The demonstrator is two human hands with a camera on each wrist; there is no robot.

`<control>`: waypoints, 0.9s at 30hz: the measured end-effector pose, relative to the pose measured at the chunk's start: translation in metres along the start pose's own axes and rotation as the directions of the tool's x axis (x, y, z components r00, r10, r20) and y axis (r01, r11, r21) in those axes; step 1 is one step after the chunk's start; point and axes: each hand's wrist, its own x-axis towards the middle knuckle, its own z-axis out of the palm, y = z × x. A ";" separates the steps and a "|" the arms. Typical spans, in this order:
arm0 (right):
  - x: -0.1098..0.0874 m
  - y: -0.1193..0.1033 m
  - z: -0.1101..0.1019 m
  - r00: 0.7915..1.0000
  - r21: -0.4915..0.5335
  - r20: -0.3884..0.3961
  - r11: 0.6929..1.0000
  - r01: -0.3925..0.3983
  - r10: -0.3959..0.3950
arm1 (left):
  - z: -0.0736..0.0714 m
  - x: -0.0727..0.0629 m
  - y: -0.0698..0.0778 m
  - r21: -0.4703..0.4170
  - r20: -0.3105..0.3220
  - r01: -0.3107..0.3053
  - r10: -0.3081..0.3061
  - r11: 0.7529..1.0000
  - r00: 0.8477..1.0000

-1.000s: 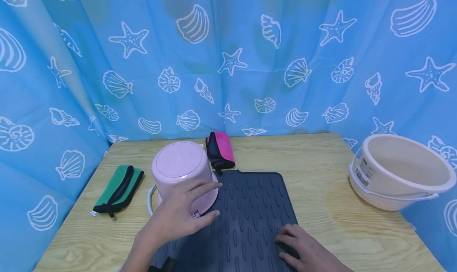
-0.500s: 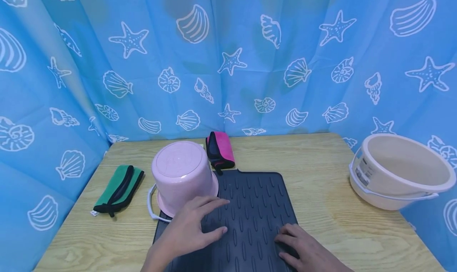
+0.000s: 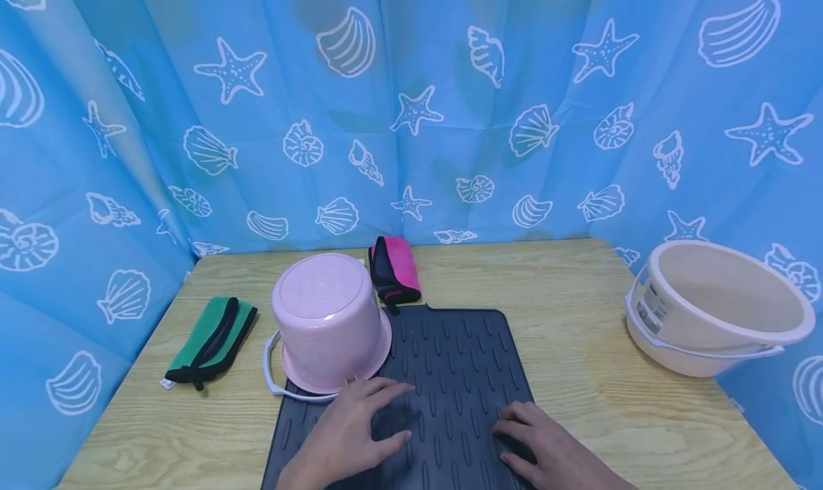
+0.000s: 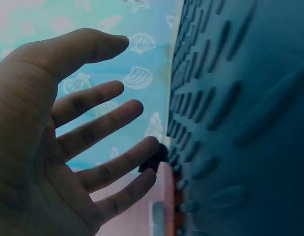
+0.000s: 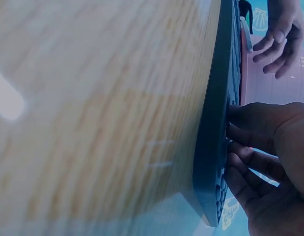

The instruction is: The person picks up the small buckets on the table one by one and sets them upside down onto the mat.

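Observation:
A pink bucket (image 3: 328, 326) stands upside down on the far left part of a black ribbed rubber mat (image 3: 453, 383), its pale handle (image 3: 273, 361) lying out to the left. My left hand (image 3: 350, 433) hovers just in front of the bucket, over the mat, fingers spread and thumb apart; its palm holds nothing in the left wrist view. At the mat's right edge rests my right hand (image 3: 543, 443), loosely bent. Its fingertips (image 5: 235, 147) touch the ribbed surface in the right wrist view.
A beige bucket (image 3: 694, 318) stands upright at the table's right edge. Left of the pink bucket lies a green folded cloth item with black trim (image 3: 212, 340); a pink one (image 3: 400, 268) lies behind the mat. A blue shell-print curtain (image 3: 411, 154) surrounds the wooden table (image 3: 566, 318).
My left hand has drawn back from the pink bucket's side, toward me and slightly right. The bucket stays in place, and the right hand has not moved.

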 end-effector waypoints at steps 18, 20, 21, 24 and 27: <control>-0.002 -0.003 -0.001 1.000 0.006 -0.001 1.000 -0.023 0.023 | 0.028 -0.004 -0.012 0.023 0.056 -0.038 0.037 0.999 0.998; -0.002 -0.004 -0.002 1.000 0.003 -0.003 1.000 -0.027 0.027 | 0.029 -0.004 -0.013 0.019 0.054 -0.057 0.056 0.998 0.997; -0.002 -0.005 -0.002 1.000 0.001 -0.007 1.000 -0.024 0.024 | 0.029 -0.004 -0.014 0.017 0.053 -0.065 0.064 0.998 0.997; -0.003 -0.006 -0.003 1.000 -0.005 -0.025 1.000 -0.018 0.018 | 0.031 -0.005 -0.015 0.011 0.048 -0.067 0.066 0.998 0.997; -0.004 -0.007 -0.008 0.998 -0.022 -0.047 0.999 -0.031 0.030 | 0.033 -0.007 -0.017 -0.001 0.046 -0.059 0.059 0.998 0.997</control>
